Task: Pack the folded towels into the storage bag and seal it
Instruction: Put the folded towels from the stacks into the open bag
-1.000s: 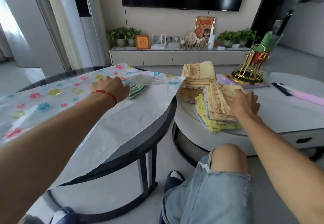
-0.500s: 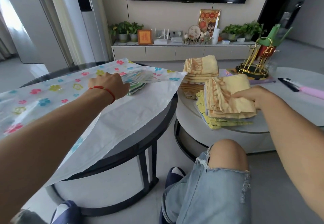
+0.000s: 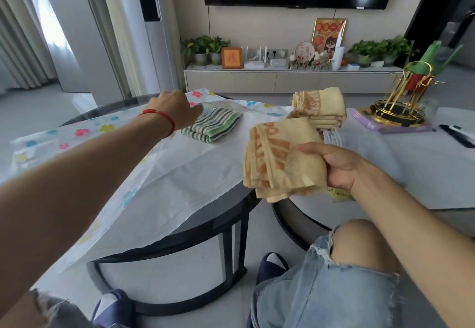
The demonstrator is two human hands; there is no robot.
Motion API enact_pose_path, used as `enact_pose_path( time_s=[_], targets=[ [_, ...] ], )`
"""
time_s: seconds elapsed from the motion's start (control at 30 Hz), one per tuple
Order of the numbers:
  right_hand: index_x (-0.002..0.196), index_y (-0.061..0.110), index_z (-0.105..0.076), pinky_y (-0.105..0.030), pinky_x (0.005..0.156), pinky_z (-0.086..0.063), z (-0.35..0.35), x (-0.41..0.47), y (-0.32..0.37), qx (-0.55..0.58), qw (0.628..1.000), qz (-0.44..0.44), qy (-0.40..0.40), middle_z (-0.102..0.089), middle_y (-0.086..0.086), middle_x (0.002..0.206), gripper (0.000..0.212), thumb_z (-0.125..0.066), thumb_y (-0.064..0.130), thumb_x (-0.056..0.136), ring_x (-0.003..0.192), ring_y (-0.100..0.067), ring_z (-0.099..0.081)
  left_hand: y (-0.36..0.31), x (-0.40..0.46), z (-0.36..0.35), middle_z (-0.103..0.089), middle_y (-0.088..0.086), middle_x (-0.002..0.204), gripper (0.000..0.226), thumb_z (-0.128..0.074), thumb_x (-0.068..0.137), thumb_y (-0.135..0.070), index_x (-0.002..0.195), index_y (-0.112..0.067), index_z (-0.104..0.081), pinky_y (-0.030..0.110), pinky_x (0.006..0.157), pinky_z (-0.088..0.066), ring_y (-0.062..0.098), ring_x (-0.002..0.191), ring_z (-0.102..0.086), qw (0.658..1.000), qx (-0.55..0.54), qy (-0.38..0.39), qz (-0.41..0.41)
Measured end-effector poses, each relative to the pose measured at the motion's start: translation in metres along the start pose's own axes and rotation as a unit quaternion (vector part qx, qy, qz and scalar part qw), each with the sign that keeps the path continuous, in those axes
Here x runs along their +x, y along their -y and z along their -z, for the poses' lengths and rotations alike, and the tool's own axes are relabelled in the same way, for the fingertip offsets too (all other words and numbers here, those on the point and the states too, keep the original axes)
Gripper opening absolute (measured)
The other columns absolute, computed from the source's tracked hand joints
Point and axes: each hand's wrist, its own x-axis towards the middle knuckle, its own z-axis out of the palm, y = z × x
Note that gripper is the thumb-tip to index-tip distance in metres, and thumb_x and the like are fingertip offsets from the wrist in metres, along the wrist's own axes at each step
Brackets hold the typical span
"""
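Observation:
A flower-printed storage bag (image 3: 180,173) lies across the dark round table (image 3: 226,219). My left hand (image 3: 172,108) grips its top layer and holds it up at the mouth. Inside the opening rests a green-striped folded towel (image 3: 213,126). My right hand (image 3: 339,164) grips a stack of folded yellow towels (image 3: 280,158) in the air between the two tables. Another yellow folded pile (image 3: 320,108) sits on the white table behind, with further towels under it, mostly hidden.
The white round table (image 3: 424,168) on the right carries a gold rack (image 3: 401,106), a purple book (image 3: 370,124) and a dark pen (image 3: 457,135). My knee in torn jeans (image 3: 359,250) is below my right arm. A TV cabinet (image 3: 282,81) stands behind.
My right hand lifted the yellow stack off the white table and carried it left toward the bag. My left hand raised the bag's top layer, uncovering the striped towel.

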Motion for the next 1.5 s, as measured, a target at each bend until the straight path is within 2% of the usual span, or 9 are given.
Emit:
enact_pose_path(
  time_s=[0.23, 0.37, 0.53, 0.67, 0.83, 0.97, 1.17, 1.37, 1.5],
  targets=[
    [0.124, 0.006, -0.067, -0.046, 0.072, -0.065, -0.152, 0.103, -0.052, 0.103, 0.994, -0.013, 0.028, -0.081, -0.018, 0.097, 0.03, -0.064, 0.013, 0.094, 0.081, -0.032, -0.079, 0.008, 0.005, 0.023, -0.06, 0.017, 0.089, 0.029, -0.049, 0.092, -0.04, 0.091, -0.012, -0.057, 0.037, 0.071, -0.055, 0.036, 0.077, -0.064, 0.995, -0.086, 0.037, 0.027],
    [0.136, 0.007, -0.061, -0.054, 0.104, -0.052, -0.208, 0.15, -0.058, 0.171, 0.985, 0.008, 0.022, -0.071, -0.022, 0.125, 0.038, -0.054, 0.016, 0.1, 0.107, -0.037, -0.069, 0.018, 0.013, 0.03, -0.059, 0.01, 0.076, 0.033, -0.048, 0.091, -0.037, 0.071, -0.011, -0.052, 0.029, 0.055, -0.053, 0.03, 0.062, -0.067, 0.993, -0.11, 0.026, 0.032],
    [0.142, 0.007, -0.051, -0.055, 0.092, -0.06, -0.223, 0.171, -0.085, -0.107, 0.987, 0.053, -0.107, -0.063, -0.02, 0.137, 0.051, -0.068, 0.012, 0.094, 0.12, -0.037, -0.064, 0.023, 0.016, 0.031, -0.058, 0.007, 0.063, 0.037, -0.049, 0.09, -0.038, 0.062, -0.015, -0.049, 0.028, 0.053, -0.049, 0.024, 0.055, -0.06, 0.995, -0.099, 0.019, 0.019],
    [0.149, 0.007, -0.036, -0.047, 0.101, -0.051, -0.221, 0.163, -0.103, -0.384, 0.879, 0.199, -0.199, -0.053, -0.021, 0.142, 0.064, -0.064, 0.015, 0.093, 0.127, -0.041, -0.054, 0.022, 0.012, 0.025, -0.062, 0.006, 0.064, 0.037, -0.049, 0.092, -0.04, 0.068, -0.014, -0.055, 0.034, 0.064, -0.056, 0.029, 0.066, -0.07, 0.994, -0.1, 0.043, -0.003],
    [0.13, 0.003, -0.057, -0.039, 0.099, -0.051, -0.242, 0.176, -0.109, -0.416, 0.878, 0.189, -0.142, -0.062, -0.018, 0.132, 0.042, -0.069, 0.018, 0.092, 0.122, -0.036, -0.058, 0.018, 0.004, 0.023, -0.063, 0.011, 0.077, 0.039, -0.05, 0.094, -0.046, 0.078, -0.011, -0.056, 0.043, 0.077, -0.06, 0.033, 0.074, -0.069, 0.995, -0.082, 0.046, -0.014],
    [0.14, 0.012, -0.055, -0.044, 0.088, -0.063, -0.247, 0.188, -0.099, -0.322, 0.933, 0.15, -0.056, -0.06, -0.013, 0.13, 0.047, -0.056, 0.0, 0.094, 0.083, -0.026, -0.074, 0.018, -0.005, 0.02, -0.065, 0.016, 0.094, 0.041, -0.049, 0.095, -0.047, 0.096, -0.009, -0.063, 0.045, 0.083, -0.058, 0.035, 0.08, -0.068, 0.995, -0.077, 0.055, -0.017],
    [0.124, 0.013, -0.07, -0.027, 0.065, -0.064, -0.182, 0.159, -0.101, -0.383, 0.896, 0.211, -0.081, -0.071, -0.001, 0.101, 0.03, -0.058, 0.01, 0.097, 0.068, -0.014, -0.075, 0.017, -0.017, 0.012, -0.065, 0.014, 0.085, 0.041, -0.048, 0.097, -0.044, 0.094, -0.011, -0.073, 0.043, 0.082, -0.056, 0.035, 0.078, -0.067, 0.996, -0.068, 0.049, -0.037],
    [0.087, 0.018, -0.074, -0.024, 0.067, -0.047, -0.068, 0.089, -0.059, -0.457, 0.794, 0.292, -0.275, -0.072, 0.007, 0.081, 0.013, -0.065, 0.025, 0.092, 0.081, -0.017, -0.069, 0.008, -0.021, -0.013, -0.068, 0.016, 0.107, 0.048, -0.047, 0.091, -0.057, 0.106, -0.019, -0.072, 0.035, 0.069, -0.045, 0.039, 0.094, -0.064, 0.994, 0.073, -0.035, -0.07],
    [0.096, 0.011, -0.075, -0.043, 0.08, -0.05, 0.018, 0.045, -0.023, -0.511, 0.644, 0.307, -0.48, -0.074, -0.018, 0.102, 0.018, -0.06, 0.019, 0.093, 0.102, -0.042, -0.061, -0.007, -0.023, -0.026, -0.068, 0.015, 0.112, 0.041, -0.053, 0.09, -0.049, 0.111, -0.018, -0.07, 0.035, 0.071, -0.04, 0.038, 0.101, -0.064, 0.989, 0.091, -0.051, -0.103]
  ],
)
